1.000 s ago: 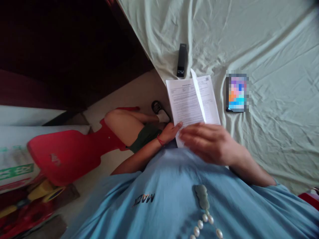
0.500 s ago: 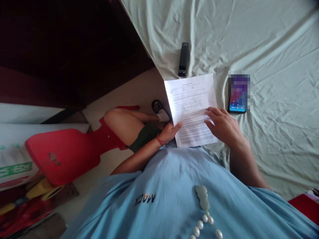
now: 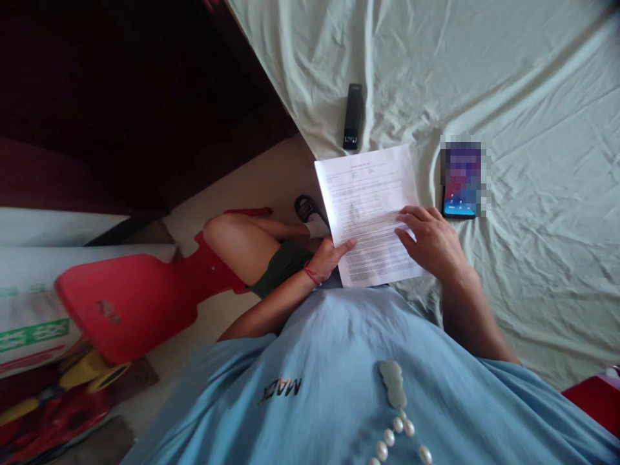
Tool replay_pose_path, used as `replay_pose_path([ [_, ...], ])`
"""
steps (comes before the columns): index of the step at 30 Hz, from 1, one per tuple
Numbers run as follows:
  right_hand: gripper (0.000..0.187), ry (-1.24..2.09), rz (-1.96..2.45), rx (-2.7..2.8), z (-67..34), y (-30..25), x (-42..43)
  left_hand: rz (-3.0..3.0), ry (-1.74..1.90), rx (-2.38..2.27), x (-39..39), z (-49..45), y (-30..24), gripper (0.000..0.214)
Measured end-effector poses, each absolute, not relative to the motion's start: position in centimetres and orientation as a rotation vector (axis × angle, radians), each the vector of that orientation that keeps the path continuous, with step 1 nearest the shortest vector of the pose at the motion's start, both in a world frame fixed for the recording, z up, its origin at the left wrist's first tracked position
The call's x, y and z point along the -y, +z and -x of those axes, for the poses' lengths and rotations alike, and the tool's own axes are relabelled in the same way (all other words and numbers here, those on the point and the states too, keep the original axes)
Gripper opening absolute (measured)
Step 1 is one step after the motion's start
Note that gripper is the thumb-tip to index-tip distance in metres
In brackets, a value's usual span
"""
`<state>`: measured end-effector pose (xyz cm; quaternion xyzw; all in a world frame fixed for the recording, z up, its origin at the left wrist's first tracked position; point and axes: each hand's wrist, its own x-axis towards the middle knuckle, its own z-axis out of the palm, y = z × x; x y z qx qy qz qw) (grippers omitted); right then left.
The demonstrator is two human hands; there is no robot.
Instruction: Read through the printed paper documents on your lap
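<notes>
One printed page [image 3: 368, 200] faces you, its edge pinched in your left hand [image 3: 328, 258], your right hand [image 3: 433, 240] loosely spread over it. How many are done or left can't be told.

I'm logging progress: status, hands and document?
Left hand holding printed document by left edge. Right hand open over its right side. Black stapler beyond top, smartphone right; neither overlaps.

Smooth, matt paper [image 3: 368, 200] for you here, wrinkled cloth sheet [image 3: 533, 271], smooth plastic-looking chair [image 3: 135, 290], and your beads [image 3: 389, 437] glossy!
</notes>
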<state>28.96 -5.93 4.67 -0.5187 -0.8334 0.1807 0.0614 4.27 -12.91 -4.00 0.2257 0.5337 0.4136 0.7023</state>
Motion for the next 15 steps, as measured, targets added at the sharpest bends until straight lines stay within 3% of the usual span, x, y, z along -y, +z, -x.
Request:
replay_pose_path([
  [3,0.029,0.495,1.556,2.352,-29.8,4.0,5.5,-0.508,0.905,-1.193,12.8,-4.2,-3.9,0.068],
  [9,0.032,-0.037,1.695,1.932,-33.8,1.6,2.9,-0.573,0.900,-1.197,12.5,-3.8,-3.3,0.066],
  [15,0.040,-0.074,1.764,1.943,-36.2,-0.6,2.0,-0.599,0.901,-1.220,12.5,-3.5,-3.4,0.065],
])
